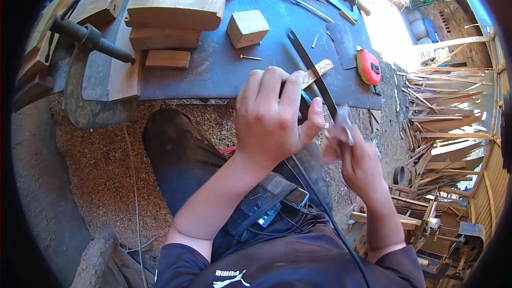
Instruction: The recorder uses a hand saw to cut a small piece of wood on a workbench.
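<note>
My left hand [274, 112] is at the near edge of the dark worktable [213, 80], fingers closed over a short, light wooden strip [326, 66]. The strip's marked far end sticks out past my fingers. In my right hand [358, 157], blurred by motion, is the handle of a narrow dark blade [305, 56]. Its handle looks wrapped in something pale. The blade crosses the strip just beyond my left fingers and points up and to the left. Whether its edge has teeth cannot be made out.
A small wood cube [248, 29], a nail [250, 57] and larger wood blocks [176, 0] lie to the left, near a metal clamp [88, 37]. A red tape measure [368, 67], a dark sheet [342, 45] and a blue pen [304, 5] lie right and far.
</note>
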`<state>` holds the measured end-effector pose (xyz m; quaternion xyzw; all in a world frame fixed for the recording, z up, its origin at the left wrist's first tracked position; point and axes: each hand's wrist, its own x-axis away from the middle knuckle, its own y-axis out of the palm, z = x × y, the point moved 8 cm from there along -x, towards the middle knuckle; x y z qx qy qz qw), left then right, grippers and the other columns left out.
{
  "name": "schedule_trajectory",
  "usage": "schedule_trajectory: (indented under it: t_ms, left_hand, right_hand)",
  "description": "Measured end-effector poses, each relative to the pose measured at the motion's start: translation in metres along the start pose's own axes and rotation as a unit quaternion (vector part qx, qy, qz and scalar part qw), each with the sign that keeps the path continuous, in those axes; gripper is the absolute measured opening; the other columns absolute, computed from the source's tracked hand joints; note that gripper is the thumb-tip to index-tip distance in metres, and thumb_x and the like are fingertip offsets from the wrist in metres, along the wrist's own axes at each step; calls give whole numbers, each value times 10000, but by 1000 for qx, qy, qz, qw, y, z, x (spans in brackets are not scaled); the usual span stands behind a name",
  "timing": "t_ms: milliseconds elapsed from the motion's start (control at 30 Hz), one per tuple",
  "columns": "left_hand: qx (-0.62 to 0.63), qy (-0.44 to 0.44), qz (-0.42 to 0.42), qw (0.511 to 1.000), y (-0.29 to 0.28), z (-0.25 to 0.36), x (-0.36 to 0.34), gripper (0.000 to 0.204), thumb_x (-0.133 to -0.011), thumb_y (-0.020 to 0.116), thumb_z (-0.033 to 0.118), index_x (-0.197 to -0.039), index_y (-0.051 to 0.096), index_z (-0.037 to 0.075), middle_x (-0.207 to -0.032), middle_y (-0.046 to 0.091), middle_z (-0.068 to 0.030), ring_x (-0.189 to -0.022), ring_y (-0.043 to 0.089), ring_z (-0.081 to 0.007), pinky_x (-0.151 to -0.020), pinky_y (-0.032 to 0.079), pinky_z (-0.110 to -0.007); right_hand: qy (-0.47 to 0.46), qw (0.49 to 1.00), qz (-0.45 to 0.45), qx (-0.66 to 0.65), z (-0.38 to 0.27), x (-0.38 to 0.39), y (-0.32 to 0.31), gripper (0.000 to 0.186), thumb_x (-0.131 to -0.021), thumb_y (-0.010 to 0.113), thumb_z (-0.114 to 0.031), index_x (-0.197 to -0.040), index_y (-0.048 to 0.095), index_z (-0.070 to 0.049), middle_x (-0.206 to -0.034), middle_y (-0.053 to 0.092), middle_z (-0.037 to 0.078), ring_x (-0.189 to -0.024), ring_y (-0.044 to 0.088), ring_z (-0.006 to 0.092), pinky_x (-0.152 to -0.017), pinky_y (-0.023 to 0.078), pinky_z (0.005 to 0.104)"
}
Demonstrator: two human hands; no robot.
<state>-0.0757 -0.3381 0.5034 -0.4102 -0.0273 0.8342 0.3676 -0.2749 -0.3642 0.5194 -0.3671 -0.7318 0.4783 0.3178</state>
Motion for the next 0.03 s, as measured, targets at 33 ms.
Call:
schedule_trajectory:
  t_ms: [33]
  left_hand:
    - [6,-3,1,1000,2,0,1,377,-896,584,343,-1007,708,4,-847,565,-106,-771,540,-291,-692,450,-410]
  right_hand:
    - [-1,1000,-15,11,-6,-19,4,467,-972,567,-73,-1417,425,-57,-881,684,276,-788,680,473,-667,537,513]
